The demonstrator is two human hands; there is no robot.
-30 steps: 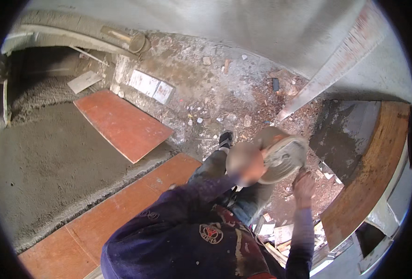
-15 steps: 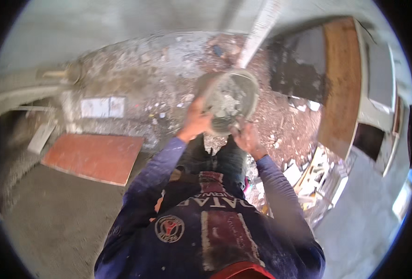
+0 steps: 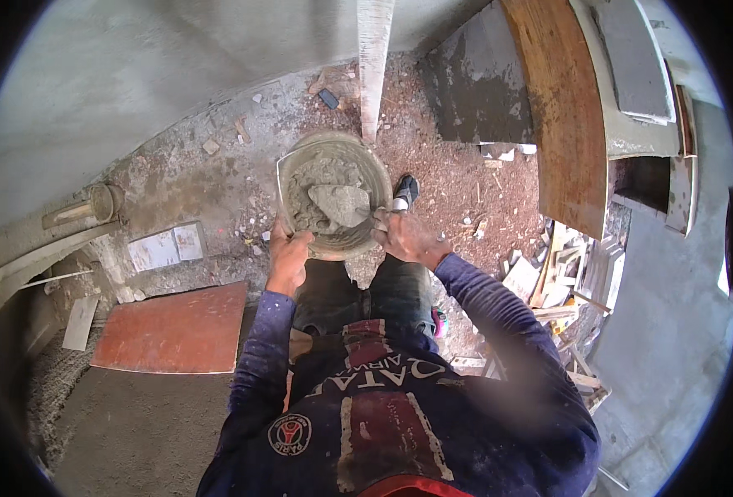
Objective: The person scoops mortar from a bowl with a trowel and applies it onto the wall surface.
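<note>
A round bucket (image 3: 377, 172) smeared with grey is in front of my thighs, its mouth facing up. Wet grey mortar (image 3: 323, 171) lies inside it. My left hand (image 3: 287, 260) is closed on the bucket's near left rim, thumb over the edge. In my right hand (image 3: 409, 238), the fingers wrap round the handle of a trowel (image 3: 342, 204) at the bucket's near right side. The trowel's coated blade points left, over the mortar. Most of the handle is hidden by my fingers.
An upright whitish post (image 3: 375, 66) stands just beyond the bucket. Rubble covers the floor, with a scrap wood pile (image 3: 561, 286) at right. A reddish board (image 3: 172, 330) lies at left. A wooden panel (image 3: 557, 116) stands at far right.
The bucket and both hands have shifted left in the picture, as has the post. Blur has cleared, and the trowel blade now shows plainly over the mortar. Both hands stay at the bucket.
</note>
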